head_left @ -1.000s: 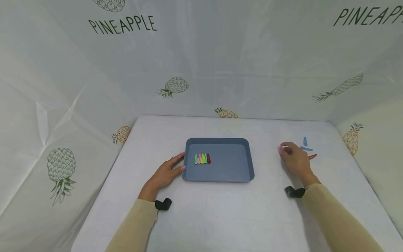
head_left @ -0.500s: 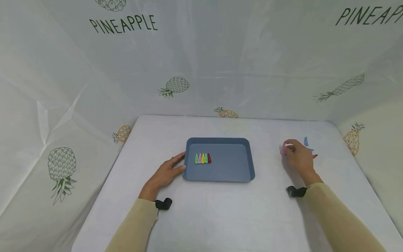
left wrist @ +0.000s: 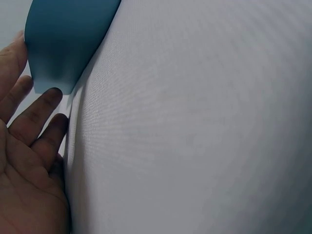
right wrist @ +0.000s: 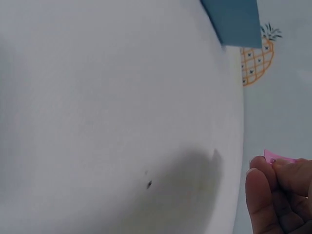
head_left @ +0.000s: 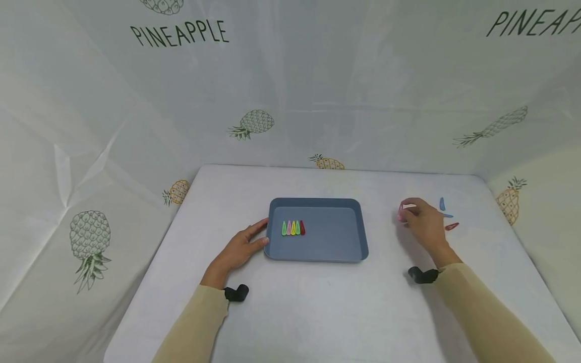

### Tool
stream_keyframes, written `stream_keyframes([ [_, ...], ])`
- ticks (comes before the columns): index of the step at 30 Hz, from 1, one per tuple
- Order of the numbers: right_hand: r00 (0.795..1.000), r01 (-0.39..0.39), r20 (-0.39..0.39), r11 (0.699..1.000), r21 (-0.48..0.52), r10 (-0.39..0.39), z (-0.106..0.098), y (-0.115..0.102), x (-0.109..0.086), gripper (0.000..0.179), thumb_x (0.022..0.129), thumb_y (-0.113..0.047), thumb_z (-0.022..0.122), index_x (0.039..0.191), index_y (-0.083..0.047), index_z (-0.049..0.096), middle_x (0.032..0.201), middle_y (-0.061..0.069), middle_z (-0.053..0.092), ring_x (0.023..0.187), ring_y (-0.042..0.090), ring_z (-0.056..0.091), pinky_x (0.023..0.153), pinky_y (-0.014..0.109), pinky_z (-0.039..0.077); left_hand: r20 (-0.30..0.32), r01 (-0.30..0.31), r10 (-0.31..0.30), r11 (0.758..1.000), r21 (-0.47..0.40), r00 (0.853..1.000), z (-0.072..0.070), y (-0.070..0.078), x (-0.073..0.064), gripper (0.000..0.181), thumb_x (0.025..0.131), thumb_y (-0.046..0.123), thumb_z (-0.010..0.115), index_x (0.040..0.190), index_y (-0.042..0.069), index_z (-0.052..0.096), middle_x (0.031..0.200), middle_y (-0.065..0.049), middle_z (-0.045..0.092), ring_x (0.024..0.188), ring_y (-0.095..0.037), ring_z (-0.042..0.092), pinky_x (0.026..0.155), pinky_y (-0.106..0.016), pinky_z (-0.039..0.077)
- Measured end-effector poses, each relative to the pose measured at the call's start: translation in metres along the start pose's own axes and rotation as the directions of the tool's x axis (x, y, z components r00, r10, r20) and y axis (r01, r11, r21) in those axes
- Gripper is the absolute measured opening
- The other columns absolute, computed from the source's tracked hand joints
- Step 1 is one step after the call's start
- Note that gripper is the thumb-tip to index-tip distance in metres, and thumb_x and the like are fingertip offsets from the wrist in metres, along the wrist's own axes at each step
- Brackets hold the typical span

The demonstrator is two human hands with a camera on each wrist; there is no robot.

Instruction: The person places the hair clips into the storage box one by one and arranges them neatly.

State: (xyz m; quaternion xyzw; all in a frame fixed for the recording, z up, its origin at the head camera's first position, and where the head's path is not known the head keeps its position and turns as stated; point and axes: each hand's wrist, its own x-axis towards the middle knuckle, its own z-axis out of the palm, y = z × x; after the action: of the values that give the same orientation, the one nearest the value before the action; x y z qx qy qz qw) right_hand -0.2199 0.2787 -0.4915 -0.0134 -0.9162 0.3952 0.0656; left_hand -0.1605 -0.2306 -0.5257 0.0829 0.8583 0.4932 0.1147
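A blue-grey tray (head_left: 333, 237) lies mid-table with a row of several snap hair clips (head_left: 293, 228) in its left part, coloured green, pink, yellow and dark red. My left hand (head_left: 238, 248) touches the tray's left edge with fingers extended; the left wrist view shows its fingertips against the tray wall (left wrist: 68, 44). To the right of the tray, my right hand (head_left: 425, 224) pinches a pink hair clip (head_left: 401, 212) between thumb and fingers, above the table. That pink clip (right wrist: 277, 158) pokes out of the fingertips in the right wrist view.
Beyond the right hand lie two blue hair clips (head_left: 442, 203) and a red hair clip (head_left: 452, 226) on the white table (head_left: 317, 312). Behind the table hangs a pale sheet (head_left: 363, 91) printed with pineapples.
My right hand, holding the pink clip, shifts slightly right, then back left and a little farther from me, uncovering more of the red clip. The left hand stays at the tray.
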Motion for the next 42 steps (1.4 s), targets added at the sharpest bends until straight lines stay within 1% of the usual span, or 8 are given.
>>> stream_keyframes([
  [4, 1.0, 0.013, 0.002, 1.0, 0.024, -0.013, 0.001, -0.007, -0.002, 0.025, 0.107, -0.009, 0.058, 0.13, -0.002, 0.064, 0.112, 0.03, 0.075, 0.084, 0.03, 0.077, 0.064, 0.011, 0.057, 0.0, -0.001, 0.001, 1.0, -0.01, 1.0, 0.0, 0.0, 0.0, 0.067, 0.104, 0.038, 0.069, 0.164, 0.03, 0.041, 0.169, 0.0, 0.041, 0.163, -0.03, 0.023, 0.132, -0.058, 0.018],
  [12, 0.999, 0.05, -0.02, 0.997, 0.052, -0.049, 0.004, -0.022, -0.003, 0.023, 0.106, -0.007, 0.058, 0.128, -0.001, 0.065, 0.111, 0.03, 0.075, 0.082, 0.026, 0.076, 0.065, 0.012, 0.058, 0.003, -0.013, 0.013, 1.0, -0.008, 1.0, 0.0, 0.0, 0.0, 0.068, 0.104, 0.036, 0.069, 0.165, 0.026, 0.04, 0.169, -0.002, 0.04, 0.162, -0.031, 0.023, 0.132, -0.059, 0.018],
  [21, 0.999, 0.047, -0.013, 0.997, 0.063, -0.046, 0.007, -0.037, -0.004, 0.022, 0.108, -0.01, 0.059, 0.128, -0.004, 0.065, 0.112, 0.028, 0.075, 0.088, 0.036, 0.077, 0.067, 0.009, 0.057, 0.008, -0.02, 0.02, 1.0, -0.01, 1.0, 0.0, 0.001, 0.0, 0.069, 0.104, 0.037, 0.069, 0.165, 0.026, 0.039, 0.17, -0.002, 0.04, 0.163, -0.03, 0.023, 0.132, -0.057, 0.018],
  [26, 0.999, 0.05, -0.004, 0.996, 0.072, -0.05, 0.009, -0.046, -0.003, 0.022, 0.108, -0.012, 0.059, 0.128, -0.007, 0.066, 0.112, 0.025, 0.076, 0.086, 0.03, 0.078, 0.068, 0.01, 0.058, 0.011, -0.027, 0.027, 1.0, -0.007, 1.0, -0.001, 0.001, 0.0, 0.069, 0.104, 0.039, 0.069, 0.165, 0.027, 0.039, 0.169, -0.002, 0.04, 0.163, -0.03, 0.023, 0.132, -0.057, 0.018],
  [33, 0.995, 0.098, 0.004, 0.986, 0.136, -0.099, 0.015, -0.064, -0.002, 0.022, 0.105, -0.01, 0.064, 0.126, -0.004, 0.068, 0.105, 0.022, 0.075, 0.076, 0.008, 0.074, 0.068, 0.011, 0.059, 0.008, -0.015, 0.015, 1.0, -0.001, 1.0, -0.001, 0.002, -0.001, 0.069, 0.104, 0.037, 0.069, 0.165, 0.027, 0.039, 0.17, -0.001, 0.039, 0.163, -0.03, 0.023, 0.132, -0.057, 0.019],
  [35, 0.994, 0.105, 0.011, 0.982, 0.157, -0.108, 0.019, -0.069, -0.002, 0.022, 0.104, -0.008, 0.064, 0.126, -0.003, 0.068, 0.104, 0.022, 0.074, 0.076, 0.004, 0.073, 0.069, 0.012, 0.06, 0.007, -0.013, 0.013, 1.0, -0.002, 1.0, -0.001, 0.002, -0.001, 0.068, 0.104, 0.035, 0.069, 0.165, 0.027, 0.039, 0.17, -0.001, 0.039, 0.163, -0.03, 0.023, 0.132, -0.057, 0.018],
  [38, 0.993, 0.109, 0.024, 0.976, 0.187, -0.116, 0.024, -0.078, -0.002, 0.023, 0.103, -0.004, 0.064, 0.126, -0.002, 0.068, 0.104, 0.021, 0.072, 0.076, 0.004, 0.072, 0.068, 0.014, 0.061, 0.005, -0.013, 0.013, 1.0, -0.002, 1.0, -0.001, 0.003, -0.001, 0.067, 0.104, 0.035, 0.069, 0.165, 0.028, 0.04, 0.169, -0.001, 0.04, 0.163, -0.029, 0.023, 0.132, -0.057, 0.018],
  [42, 0.991, 0.119, 0.035, 0.969, 0.215, -0.13, 0.032, -0.088, -0.001, 0.023, 0.102, -0.002, 0.064, 0.124, -0.001, 0.069, 0.103, 0.022, 0.071, 0.078, 0.011, 0.074, 0.069, 0.018, 0.063, 0.008, -0.014, 0.014, 1.0, -0.01, 1.0, -0.001, 0.003, 0.0, 0.067, 0.104, 0.036, 0.069, 0.164, 0.028, 0.04, 0.169, 0.0, 0.041, 0.163, -0.028, 0.023, 0.132, -0.056, 0.018],
])
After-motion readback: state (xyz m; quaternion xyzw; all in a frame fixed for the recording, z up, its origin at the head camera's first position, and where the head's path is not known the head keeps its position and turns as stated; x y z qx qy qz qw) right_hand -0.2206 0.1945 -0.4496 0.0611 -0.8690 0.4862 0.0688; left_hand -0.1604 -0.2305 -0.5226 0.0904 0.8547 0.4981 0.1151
